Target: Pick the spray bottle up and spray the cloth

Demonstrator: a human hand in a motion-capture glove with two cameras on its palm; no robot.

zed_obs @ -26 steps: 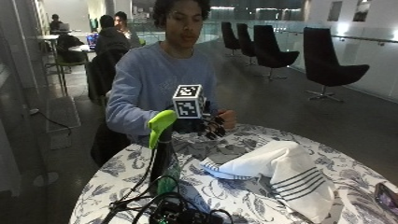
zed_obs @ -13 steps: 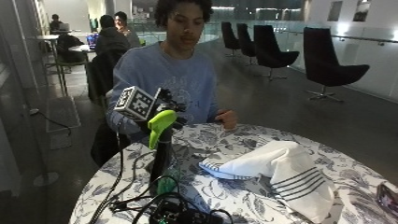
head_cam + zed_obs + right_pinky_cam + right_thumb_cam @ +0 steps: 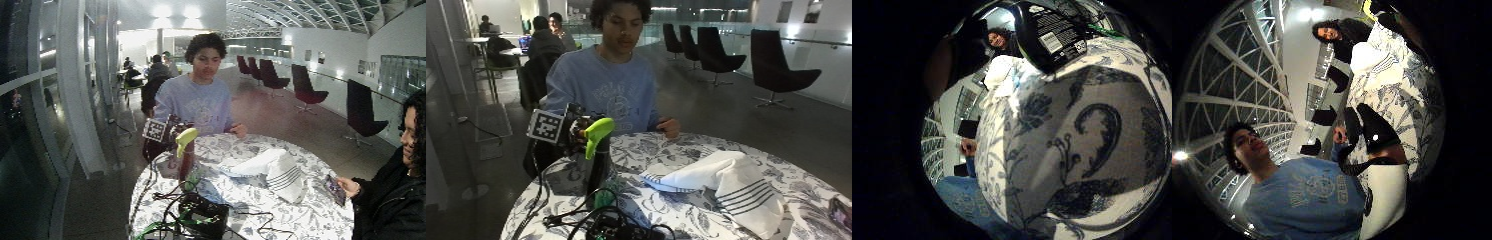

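A black spray bottle [image 3: 598, 160] with a green trigger head [image 3: 596, 134] stands upright at the left of the round table. My gloved right hand [image 3: 578, 131] hovers just behind and left of that head, with no grip on it showing. In the thumb side view its gloved fingers [image 3: 1374, 130] reach out over the tablecloth and hold nothing. The little finger side view shows the bottle's label [image 3: 1052, 35] a short way off the palm. A white cloth with dark stripes [image 3: 722, 177] lies bunched right of the bottle, also seen as cloth [image 3: 269, 167].
A floral cloth covers the table [image 3: 692, 150]. Black cables and a small device [image 3: 612, 225] lie at the front by the bottle's base. The bare left hand [image 3: 669, 127] rests at the far edge. A phone [image 3: 842, 212] sits at the right rim.
My right hand has swung left from the table's middle, near the bare hand, to the bottle's green head. Bottle and cloth have not moved.
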